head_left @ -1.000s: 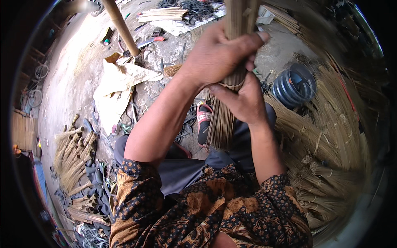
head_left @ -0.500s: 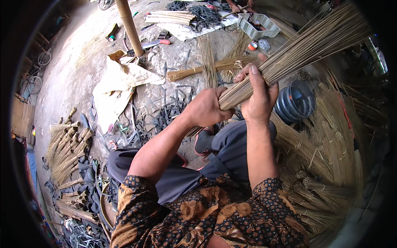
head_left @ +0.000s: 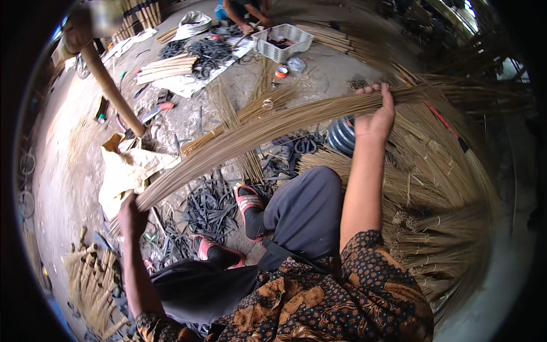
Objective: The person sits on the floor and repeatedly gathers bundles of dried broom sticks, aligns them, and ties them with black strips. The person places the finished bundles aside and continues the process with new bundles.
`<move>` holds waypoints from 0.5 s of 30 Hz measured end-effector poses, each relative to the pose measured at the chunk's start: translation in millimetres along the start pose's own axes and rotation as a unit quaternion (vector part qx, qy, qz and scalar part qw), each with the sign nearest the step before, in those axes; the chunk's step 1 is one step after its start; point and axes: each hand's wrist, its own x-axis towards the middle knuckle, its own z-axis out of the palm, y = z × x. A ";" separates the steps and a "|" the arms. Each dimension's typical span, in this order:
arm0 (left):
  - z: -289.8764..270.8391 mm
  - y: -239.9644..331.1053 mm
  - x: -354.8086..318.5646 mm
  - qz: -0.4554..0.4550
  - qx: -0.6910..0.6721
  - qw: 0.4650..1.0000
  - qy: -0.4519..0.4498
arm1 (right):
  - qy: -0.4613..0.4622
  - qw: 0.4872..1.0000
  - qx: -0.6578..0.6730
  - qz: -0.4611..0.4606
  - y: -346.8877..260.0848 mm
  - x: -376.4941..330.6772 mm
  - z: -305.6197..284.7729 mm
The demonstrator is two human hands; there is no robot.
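Note:
A long bundle of thin brown broom twigs [head_left: 273, 122] stretches across in front of me, bowed and slightly blurred. My left hand [head_left: 133, 218] is closed round its lower left end. At the right, my right hand [head_left: 375, 114] holds the bundle farther along, its fingers curled up over the twigs. Beyond that hand the loose tips fan out to the right. Under the bundle lie another tied bundle of twigs [head_left: 268, 104] and a crossing sheaf [head_left: 223, 108] on the floor.
Black rubber strips [head_left: 208, 208] litter the floor by my feet. Tied twig bundles [head_left: 421, 171] are heaped at my right, beside a dark round tub [head_left: 341, 137]. Left stand a bamboo post [head_left: 111, 88] and a pale sack [head_left: 122, 174]. Another person's hands [head_left: 246, 28] work near a white crate [head_left: 283, 43].
My left hand has swung down and left with the bundle's end, away from my right hand, which has shifted slightly right. The bundle now spans between them. The view has turned too.

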 end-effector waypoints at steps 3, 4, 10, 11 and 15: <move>-30.2 -83.9 -19.4 -0.033 0.106 0.991 0.074 | 0.132 0.990 -0.035 -0.042 -42.8 41.4 -60.7; -41.9 -107.2 -30.9 -0.071 0.172 0.978 0.092 | 0.143 0.988 -0.034 -0.050 -54.4 51.3 -79.3; -98.4 -166.8 -97.8 -0.155 0.214 0.956 0.130 | 0.176 0.978 -0.105 -0.039 -41.9 37.2 -112.9; -102.4 -165.5 -104.9 -0.185 0.227 0.949 0.120 | 0.176 0.970 -0.163 -0.044 -21.1 29.3 -99.9; -109.2 -146.0 -137.2 -0.194 0.180 0.952 0.156 | -0.016 0.947 -0.320 0.009 61.5 -12.3 -19.7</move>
